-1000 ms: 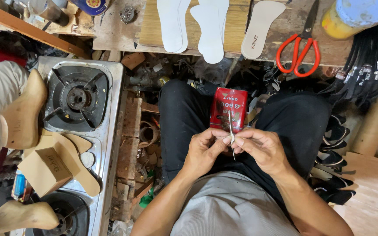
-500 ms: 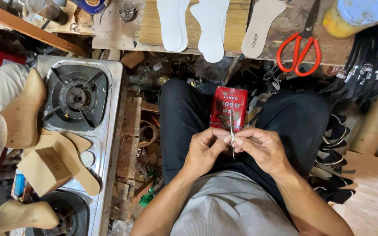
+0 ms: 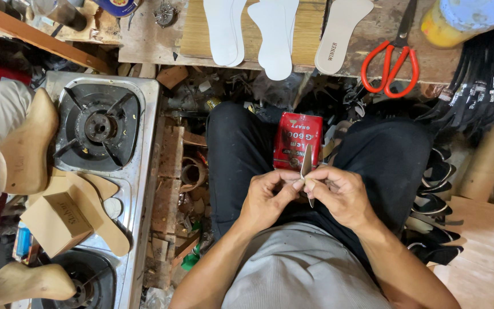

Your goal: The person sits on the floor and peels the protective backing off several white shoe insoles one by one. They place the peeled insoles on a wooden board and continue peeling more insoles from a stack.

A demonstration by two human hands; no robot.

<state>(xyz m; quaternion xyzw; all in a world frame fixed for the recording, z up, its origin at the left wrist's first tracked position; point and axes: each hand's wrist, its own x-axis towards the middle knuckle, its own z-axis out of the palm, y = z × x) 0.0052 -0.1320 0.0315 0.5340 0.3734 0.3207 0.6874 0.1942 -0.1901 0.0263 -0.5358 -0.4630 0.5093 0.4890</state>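
Here we pinch a thin metal blade (image 3: 307,171) between the fingers of our left hand (image 3: 267,197) and right hand (image 3: 341,194), just below the red tin (image 3: 297,140).

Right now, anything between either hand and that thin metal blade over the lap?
Nothing visible. The left hand and right hand both pinch the blade directly. The red tin sits behind it on the lap, not between.
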